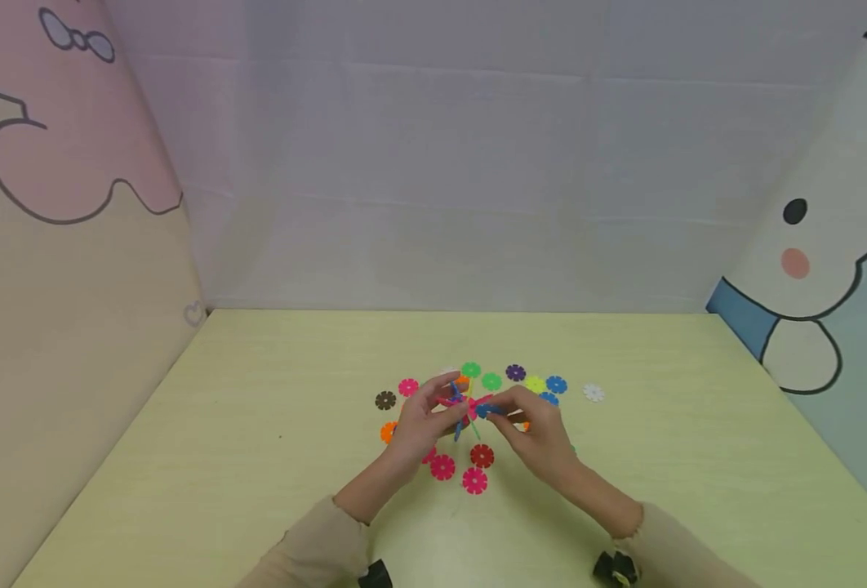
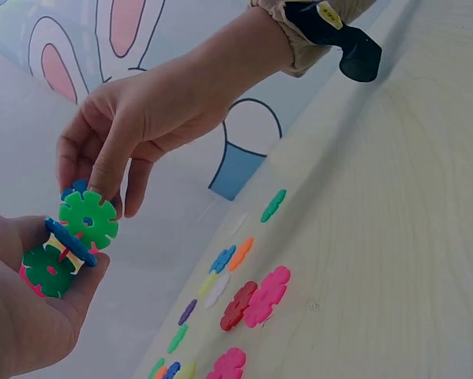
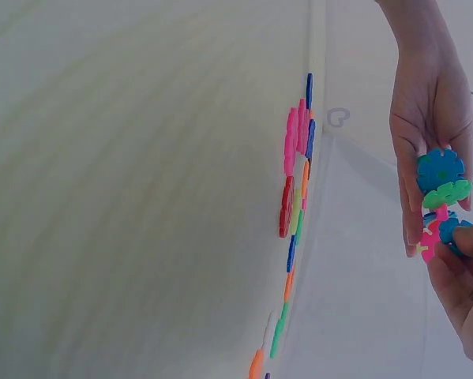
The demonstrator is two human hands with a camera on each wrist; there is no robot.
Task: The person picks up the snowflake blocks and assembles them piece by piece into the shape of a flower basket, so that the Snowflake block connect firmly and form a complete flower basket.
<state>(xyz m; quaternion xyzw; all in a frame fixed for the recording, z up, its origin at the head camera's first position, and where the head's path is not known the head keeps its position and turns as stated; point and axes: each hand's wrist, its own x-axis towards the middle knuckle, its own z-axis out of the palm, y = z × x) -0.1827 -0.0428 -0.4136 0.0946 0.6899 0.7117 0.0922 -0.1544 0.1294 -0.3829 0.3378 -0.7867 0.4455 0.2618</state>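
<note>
My left hand (image 1: 413, 425) holds a cluster of interlocked snowflake discs above the table. Green disc (image 2: 88, 219), dark green disc (image 2: 50, 270) and blue disc (image 2: 70, 242) parts of it show in the left wrist view; pink pieces (image 1: 472, 405) stick out in the head view. Between thumb and fingers my right hand (image 1: 540, 429) pinches a blue snowflake disc (image 1: 485, 410) at the cluster's right side. That disc (image 3: 451, 234) meets the cluster in the right wrist view; whether its slot is engaged I cannot tell. Fingers hide part of the cluster.
Loose snowflake discs lie around and below the hands: a dark red disc (image 1: 482, 456), a pink disc (image 1: 474, 480), a brown disc (image 1: 385, 400), a purple disc (image 1: 516, 372), a white disc (image 1: 593, 393) and several others. The pale wooden table (image 1: 257, 457) ends at a white backdrop (image 1: 433, 163).
</note>
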